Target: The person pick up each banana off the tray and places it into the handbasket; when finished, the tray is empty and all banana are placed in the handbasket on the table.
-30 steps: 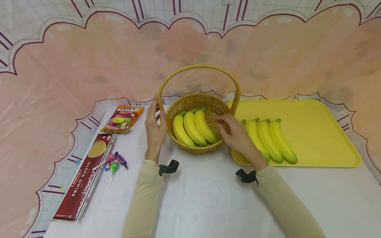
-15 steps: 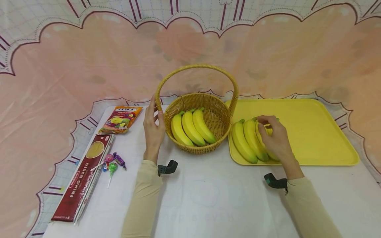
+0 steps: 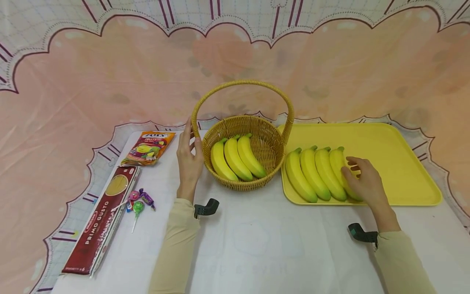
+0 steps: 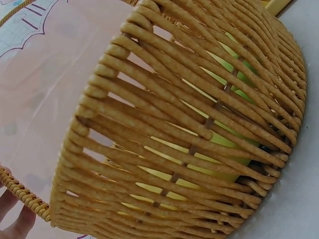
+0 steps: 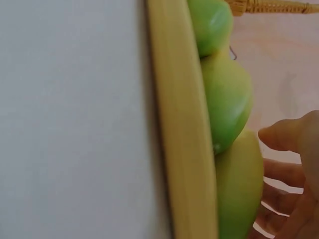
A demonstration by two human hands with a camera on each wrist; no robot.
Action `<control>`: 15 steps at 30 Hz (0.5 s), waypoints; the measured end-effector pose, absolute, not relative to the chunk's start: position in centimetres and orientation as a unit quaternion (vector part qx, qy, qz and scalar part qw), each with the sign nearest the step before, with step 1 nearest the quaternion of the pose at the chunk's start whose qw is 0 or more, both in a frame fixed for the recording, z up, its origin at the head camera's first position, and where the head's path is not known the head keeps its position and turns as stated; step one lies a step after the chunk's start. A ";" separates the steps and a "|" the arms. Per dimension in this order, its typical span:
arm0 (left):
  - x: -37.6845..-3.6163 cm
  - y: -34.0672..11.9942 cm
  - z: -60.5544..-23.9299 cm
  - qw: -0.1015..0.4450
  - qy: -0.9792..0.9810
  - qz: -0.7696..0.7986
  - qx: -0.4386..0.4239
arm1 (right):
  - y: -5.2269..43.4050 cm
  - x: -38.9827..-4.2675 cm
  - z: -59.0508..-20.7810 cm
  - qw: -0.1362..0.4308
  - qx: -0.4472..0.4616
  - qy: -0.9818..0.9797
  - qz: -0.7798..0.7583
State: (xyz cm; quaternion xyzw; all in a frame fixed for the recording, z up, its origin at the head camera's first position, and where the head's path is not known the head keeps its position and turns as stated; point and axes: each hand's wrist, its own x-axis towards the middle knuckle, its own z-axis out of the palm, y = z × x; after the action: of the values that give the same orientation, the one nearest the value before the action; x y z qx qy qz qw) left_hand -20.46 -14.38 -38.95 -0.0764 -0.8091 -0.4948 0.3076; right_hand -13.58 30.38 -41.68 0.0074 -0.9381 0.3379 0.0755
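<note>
Resting loose-fingered right hand (image 3: 363, 179) on tray's (image 3: 404, 163) rightmost banana (image 3: 339, 163), left hand (image 3: 188, 157) touching basket (image 3: 249, 124), fingers straight

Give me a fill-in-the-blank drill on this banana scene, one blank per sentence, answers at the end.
1. The wicker basket holds ___ bananas.
2. The yellow tray carries ___ bananas.
3. The right hand touches the tray banana farthest from the ___.
4. The left hand rests against the basket's ___ side.

Missing words: three; four; basket; left
</note>
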 end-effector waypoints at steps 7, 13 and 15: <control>-20.4 -14.3 -38.9 0.302 -0.814 -0.491 -0.073 | 31.0 -12.9 -41.8 0.002 -0.008 -0.948 0.319; -20.3 -14.3 -38.8 0.297 -0.816 -0.491 -0.069 | 31.0 -12.3 -41.7 -0.012 -0.012 -0.950 0.313; -20.3 -14.3 -38.8 0.297 -0.816 -0.491 -0.069 | 31.0 -12.1 -41.6 -0.002 -0.010 -0.949 0.316</control>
State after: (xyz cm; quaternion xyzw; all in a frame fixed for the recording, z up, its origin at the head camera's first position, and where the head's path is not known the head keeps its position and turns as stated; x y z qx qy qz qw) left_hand -20.31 -14.30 -38.82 -0.0690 -0.8161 -0.4911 0.2967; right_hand -12.08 30.95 -41.57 -0.0097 -0.9488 0.3159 -0.0020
